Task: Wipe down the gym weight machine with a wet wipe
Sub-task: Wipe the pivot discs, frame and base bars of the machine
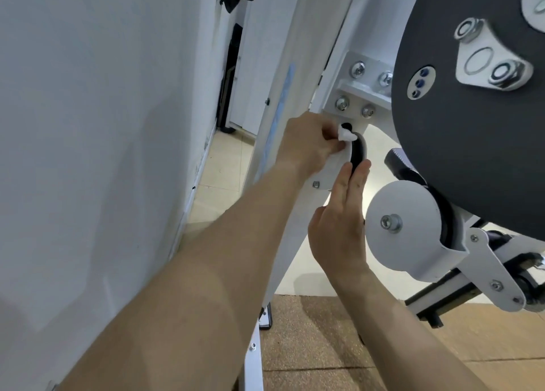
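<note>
Wipe (139,133): white, crumpled into a wad, pressed against small black pulley. Machine (348,75): white bolted frame, large black disc, upright.

White wipe (434,133); white frame (348,75); dark grey, perhaps black, disc (472,142).
</note>
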